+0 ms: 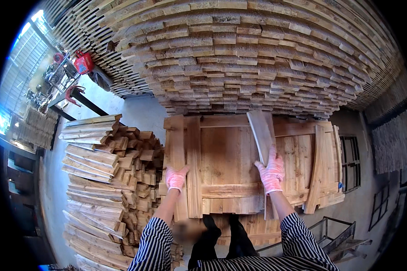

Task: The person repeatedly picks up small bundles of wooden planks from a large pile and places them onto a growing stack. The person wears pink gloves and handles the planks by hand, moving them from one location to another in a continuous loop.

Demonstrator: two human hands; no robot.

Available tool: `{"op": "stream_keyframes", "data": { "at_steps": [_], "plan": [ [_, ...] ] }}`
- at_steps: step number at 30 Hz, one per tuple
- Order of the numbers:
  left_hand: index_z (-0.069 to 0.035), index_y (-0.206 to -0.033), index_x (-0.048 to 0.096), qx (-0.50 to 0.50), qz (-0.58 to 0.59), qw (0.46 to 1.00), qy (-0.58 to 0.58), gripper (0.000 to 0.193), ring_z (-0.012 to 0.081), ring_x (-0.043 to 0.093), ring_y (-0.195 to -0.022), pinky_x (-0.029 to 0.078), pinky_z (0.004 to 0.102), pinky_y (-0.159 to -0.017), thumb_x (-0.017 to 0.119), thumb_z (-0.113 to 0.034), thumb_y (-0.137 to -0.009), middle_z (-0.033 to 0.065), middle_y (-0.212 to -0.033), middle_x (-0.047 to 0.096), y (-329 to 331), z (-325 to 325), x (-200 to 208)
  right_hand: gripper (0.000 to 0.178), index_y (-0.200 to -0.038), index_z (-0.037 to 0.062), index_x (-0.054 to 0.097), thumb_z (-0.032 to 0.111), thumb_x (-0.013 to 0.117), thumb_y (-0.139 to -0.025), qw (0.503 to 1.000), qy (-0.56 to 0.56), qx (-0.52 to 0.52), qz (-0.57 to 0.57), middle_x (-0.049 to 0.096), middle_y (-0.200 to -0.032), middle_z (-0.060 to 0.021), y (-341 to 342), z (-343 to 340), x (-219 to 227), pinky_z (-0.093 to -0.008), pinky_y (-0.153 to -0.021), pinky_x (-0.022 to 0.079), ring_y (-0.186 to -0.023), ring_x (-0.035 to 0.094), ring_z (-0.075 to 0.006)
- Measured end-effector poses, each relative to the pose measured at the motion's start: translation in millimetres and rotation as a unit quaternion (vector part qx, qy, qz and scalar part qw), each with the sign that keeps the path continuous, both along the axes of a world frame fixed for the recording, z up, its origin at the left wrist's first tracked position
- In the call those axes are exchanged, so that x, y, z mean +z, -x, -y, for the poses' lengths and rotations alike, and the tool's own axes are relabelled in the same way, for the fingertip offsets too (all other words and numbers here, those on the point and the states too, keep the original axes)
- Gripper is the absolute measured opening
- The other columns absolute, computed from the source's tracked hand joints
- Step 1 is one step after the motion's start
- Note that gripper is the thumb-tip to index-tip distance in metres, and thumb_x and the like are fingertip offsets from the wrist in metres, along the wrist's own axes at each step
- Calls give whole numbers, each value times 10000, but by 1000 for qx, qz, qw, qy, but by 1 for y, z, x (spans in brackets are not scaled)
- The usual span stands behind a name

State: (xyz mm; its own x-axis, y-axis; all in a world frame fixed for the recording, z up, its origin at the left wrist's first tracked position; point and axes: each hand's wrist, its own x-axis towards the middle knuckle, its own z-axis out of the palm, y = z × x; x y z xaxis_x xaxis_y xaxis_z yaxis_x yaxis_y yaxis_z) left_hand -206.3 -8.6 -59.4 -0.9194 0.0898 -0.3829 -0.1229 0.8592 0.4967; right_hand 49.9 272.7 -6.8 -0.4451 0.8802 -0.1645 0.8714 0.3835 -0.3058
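My left hand (176,178), in a pink knit work glove, grips the edge of a wooden board (175,144) at the left end of a wooden panel stack (226,156). Another loose plank (194,167) lies just right of that hand. My right hand (271,173), gloved alike, is closed around a slightly tilted board (260,131) that crosses the stack; its thumb is on the left side and its fingers toward the right. Parts of both hands' fingers are hidden. A separate slanting board (315,169) rests farther right on the stack.
A tall wall of stacked planks (248,58) rises behind the panels. Piled boards (95,180) stand on the left. A metal frame (334,237) is at the lower right. A red container (83,62) and a dark metal stand (88,101) are at the far left.
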Motion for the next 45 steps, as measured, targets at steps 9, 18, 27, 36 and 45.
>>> {"op": "stream_keyframes", "data": {
  "at_steps": [9, 18, 27, 36, 45],
  "plan": [
    [-15, -1599, 237, -118, -44, 991, -47, 909, 400, 480, -1390, 399, 410, -1137, 728, -376, -924, 280, -1516, 470, 54, 47, -28, 838, -1610, 180, 264, 561, 604, -946, 994, 94, 17, -50, 527, -1307, -311, 134, 122, -81, -536, -915, 510, -1138, 596, -437],
    [-42, -1598, 291, -90, 5, 987, -135, 825, 342, 503, -1387, 382, 363, -1139, 707, -276, -925, 238, -1499, 515, 83, 58, -31, 840, -1637, 139, 133, 295, 614, -966, 971, 217, 19, -97, 413, -1459, -374, 223, 222, -89, -514, -1097, 419, -1330, 461, -510],
    [-42, -1591, 302, -63, 19, 967, -248, 819, 338, 494, -1391, 371, 369, -1152, 715, -180, -897, 235, -1505, 508, 79, 68, -44, 832, -1643, 181, 126, 319, 605, -977, 971, 174, 42, -157, 316, -1544, -371, 246, 194, -97, -485, -1142, 399, -1413, 386, -509],
    [5, -1588, 274, -133, -18, 949, -286, 832, 343, 447, -1429, 345, 349, -1171, 707, -194, -906, 240, -1524, 483, 116, 57, -60, 858, -1634, 137, 146, 307, 638, -952, 974, 159, 75, -145, 354, -1497, -359, 244, 194, -97, -502, -1097, 430, -1336, 454, -513],
    [26, -1604, 157, -194, -1, 980, -45, 1235, 402, 398, -1452, 373, 397, -1183, 874, -449, -719, 306, -1559, 390, 122, 40, -16, 873, -1612, 136, 278, 585, 595, -934, 989, -4, 140, -38, 424, -1519, -332, 164, 118, -65, -591, -1137, 349, -1350, 481, -496]
  ]
}}
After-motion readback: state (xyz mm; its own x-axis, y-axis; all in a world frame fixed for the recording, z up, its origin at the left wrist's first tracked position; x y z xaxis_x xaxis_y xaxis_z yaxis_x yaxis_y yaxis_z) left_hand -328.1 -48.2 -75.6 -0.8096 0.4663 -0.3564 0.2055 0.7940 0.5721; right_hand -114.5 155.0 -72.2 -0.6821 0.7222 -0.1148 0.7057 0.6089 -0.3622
